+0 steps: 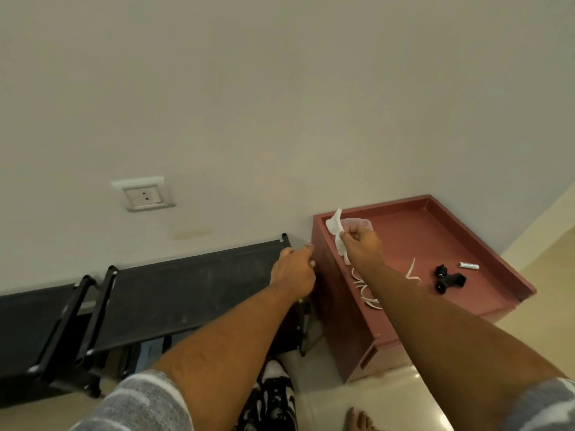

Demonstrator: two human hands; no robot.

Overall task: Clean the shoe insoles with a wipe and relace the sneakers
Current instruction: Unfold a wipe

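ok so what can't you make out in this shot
Head view:
- laces: partly behind the right forearm
- sneaker: covered by the left forearm, cut by the bottom edge
- left hand: back faces camera, any grip hidden
- white tube: label too small

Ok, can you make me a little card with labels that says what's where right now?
right hand: pinches a white wipe
left hand: beside the black rack, grip unclear
laces: white, loose on the red cabinet
sneaker: black and white, low between the arms
also on cabinet: black gadget, small white tube
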